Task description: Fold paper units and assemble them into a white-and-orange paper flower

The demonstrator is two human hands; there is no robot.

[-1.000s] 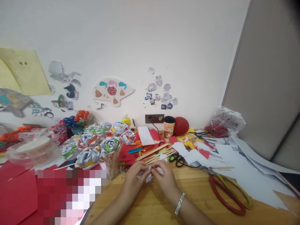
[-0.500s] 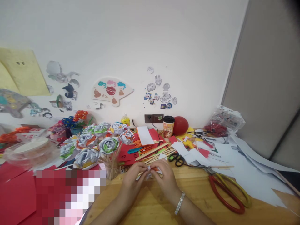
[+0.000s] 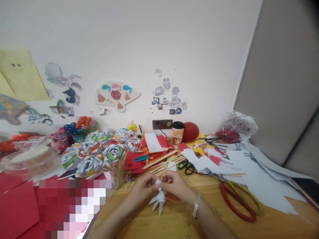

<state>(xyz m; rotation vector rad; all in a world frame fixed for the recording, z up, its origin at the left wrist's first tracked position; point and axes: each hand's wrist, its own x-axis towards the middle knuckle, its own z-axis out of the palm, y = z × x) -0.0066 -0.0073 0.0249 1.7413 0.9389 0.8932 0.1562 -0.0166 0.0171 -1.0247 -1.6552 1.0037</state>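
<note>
Left-hand grip (image 3: 144, 187) and right-hand grip (image 3: 174, 184) pinched on folded white paper (image 3: 160, 198), its splayed end below.

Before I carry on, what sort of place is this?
Probably a paper-craft workspace: folded paper flowers, large scissors and loose white sheets share a wooden table.

The folded paper piece (image 3: 159, 199) sits between the left hand (image 3: 143, 188) and the right hand (image 3: 176, 185), over the front middle of the tabletop (image 3: 134, 223). Behind the hands lie wooden sticks (image 3: 162, 162), with small scissors (image 3: 186, 166) to their right and a stick container (image 3: 118, 178) to their left. Paper flowers (image 3: 90, 166) cluster farther left. At the back, a lidded cup (image 3: 177, 135) stands just left of a ball (image 3: 191, 132), before the wall (image 3: 174, 39). Large scissors (image 3: 240, 198) lie right of the hands, loose sheets (image 3: 261, 186) farther right.
</note>
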